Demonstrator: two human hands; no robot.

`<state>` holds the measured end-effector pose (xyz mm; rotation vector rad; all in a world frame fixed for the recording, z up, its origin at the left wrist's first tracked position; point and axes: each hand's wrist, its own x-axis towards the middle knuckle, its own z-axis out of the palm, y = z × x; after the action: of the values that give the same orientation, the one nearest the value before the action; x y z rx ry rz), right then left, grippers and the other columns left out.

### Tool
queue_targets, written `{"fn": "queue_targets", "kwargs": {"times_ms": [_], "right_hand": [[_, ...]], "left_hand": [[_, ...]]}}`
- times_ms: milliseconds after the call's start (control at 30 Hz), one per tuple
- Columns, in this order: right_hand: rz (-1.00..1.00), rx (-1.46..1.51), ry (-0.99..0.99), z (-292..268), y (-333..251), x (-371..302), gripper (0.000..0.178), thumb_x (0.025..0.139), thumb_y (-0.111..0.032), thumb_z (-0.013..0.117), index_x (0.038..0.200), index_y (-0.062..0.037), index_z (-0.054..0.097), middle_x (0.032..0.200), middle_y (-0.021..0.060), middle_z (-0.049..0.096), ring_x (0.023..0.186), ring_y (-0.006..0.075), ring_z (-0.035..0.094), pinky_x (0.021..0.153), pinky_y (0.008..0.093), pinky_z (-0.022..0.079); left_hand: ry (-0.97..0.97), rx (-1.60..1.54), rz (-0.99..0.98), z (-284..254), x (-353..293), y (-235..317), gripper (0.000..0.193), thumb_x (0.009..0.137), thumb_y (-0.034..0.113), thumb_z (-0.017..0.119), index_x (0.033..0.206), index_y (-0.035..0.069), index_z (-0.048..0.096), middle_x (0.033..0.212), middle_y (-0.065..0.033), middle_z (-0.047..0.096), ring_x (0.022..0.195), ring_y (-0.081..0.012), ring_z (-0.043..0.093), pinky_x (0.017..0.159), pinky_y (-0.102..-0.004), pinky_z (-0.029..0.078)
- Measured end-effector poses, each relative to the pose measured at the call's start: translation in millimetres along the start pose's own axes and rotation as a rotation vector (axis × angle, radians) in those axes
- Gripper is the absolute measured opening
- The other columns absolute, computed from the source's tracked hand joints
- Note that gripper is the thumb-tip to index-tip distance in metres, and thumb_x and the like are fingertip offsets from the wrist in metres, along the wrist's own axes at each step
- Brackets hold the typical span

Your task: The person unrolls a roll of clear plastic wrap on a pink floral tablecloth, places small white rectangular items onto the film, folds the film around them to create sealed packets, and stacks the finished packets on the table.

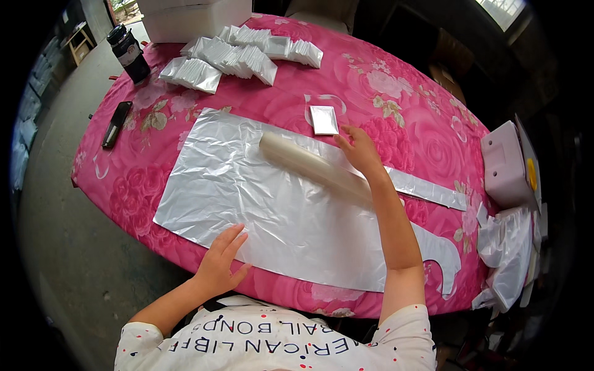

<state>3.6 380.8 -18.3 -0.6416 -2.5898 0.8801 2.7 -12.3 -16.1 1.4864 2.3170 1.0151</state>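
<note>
A silvery-white plastic sheet point(213, 179) lies spread across the table, creased, with a curved cut-out at its right end. On top of it a pale translucent roll or tube point(303, 164) rests at a slant, its right end passing behind my right forearm. My left hand point(221, 263) is open at the sheet's near edge, fingers apart and holding nothing. My right hand point(360, 150) is beyond the roll, fingers loosely bent and apart, with nothing visible in it. Just beside its fingertips lies a small flat folded silvery packet point(323, 120).
A pink floral cloth point(433, 136) covers the table. Several stacked silvery packets point(238, 55) lie at the back, near a white box point(195, 21). A dark bottle point(130, 54) and a black phone-like object point(117, 125) are left. A pale container point(504, 164) and crumpled plastic point(507, 247) are right.
</note>
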Motion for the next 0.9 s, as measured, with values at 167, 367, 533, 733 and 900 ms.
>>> {"fn": "queue_targets", "kwargs": {"times_ms": [167, 367, 533, 733, 900], "right_hand": [[-0.048, -0.080, -0.180, -53.1, 3.1, -107.6, 0.040, 0.079, -0.021, 0.066, 0.114, -0.0019, 0.058, 0.105, 0.0178, 0.059, 0.093, 0.0314, 0.057, 0.084, 0.0357, 0.045], [0.245, -0.150, -0.206, -46.4, -38.3, -206.5, 0.041, 0.079, -0.016, 0.064, 0.115, 0.0012, 0.055, 0.103, 0.0183, 0.057, 0.097, 0.0312, 0.053, 0.084, 0.0374, 0.044], [-0.089, -0.082, -0.088, -24.5, -30.1, -261.0, 0.041, 0.082, -0.018, 0.058, 0.118, 0.0016, 0.052, 0.123, 0.0207, 0.048, 0.114, 0.0361, 0.045, 0.096, 0.0410, 0.036], [0.189, -0.449, 0.201, -92.5, 100.2, -299.0, 0.045, 0.087, -0.017, 0.047, 0.127, 0.0032, 0.045, 0.135, 0.0209, 0.039, 0.125, 0.0360, 0.036, 0.105, 0.0416, 0.027], [0.587, -0.644, 0.494, -166.4, 190.7, -370.9, 0.036, 0.089, -0.015, 0.044, 0.120, 0.0030, 0.052, 0.127, 0.0192, 0.049, 0.121, 0.0325, 0.044, 0.102, 0.0377, 0.032]], "left_hand": [[-0.049, -0.036, 0.091, 5.8, 16.3, -1.4, 0.062, 0.073, 0.013, 0.067, 0.127, -0.002, 0.040, 0.134, -0.0195, 0.039, 0.122, -0.0362, 0.038, 0.101, -0.0415, 0.034], [-0.233, -0.174, 0.180, 54.0, 63.6, 30.6, 0.068, 0.076, 0.019, 0.066, 0.132, -0.002, 0.034, 0.140, -0.0222, 0.027, 0.126, -0.0389, 0.031, 0.103, -0.0425, 0.030], [-0.156, -0.055, 0.306, 101.2, 89.0, 57.1, 0.075, 0.078, 0.033, 0.062, 0.136, 0.000, 0.029, 0.145, -0.0264, 0.010, 0.133, -0.0460, 0.012, 0.107, -0.0479, 0.020], [-0.244, -0.019, 0.365, 122.9, 95.9, 87.6, 0.066, 0.076, 0.032, 0.061, 0.129, 0.000, 0.041, 0.145, -0.0248, 0.014, 0.134, -0.0444, 0.009, 0.108, -0.0474, 0.018], [-0.234, 0.026, 0.389, 134.5, 100.7, 105.9, 0.059, 0.075, 0.030, 0.063, 0.123, -0.001, 0.048, 0.143, -0.0223, 0.021, 0.134, -0.0423, 0.012, 0.108, -0.0466, 0.020]]}}
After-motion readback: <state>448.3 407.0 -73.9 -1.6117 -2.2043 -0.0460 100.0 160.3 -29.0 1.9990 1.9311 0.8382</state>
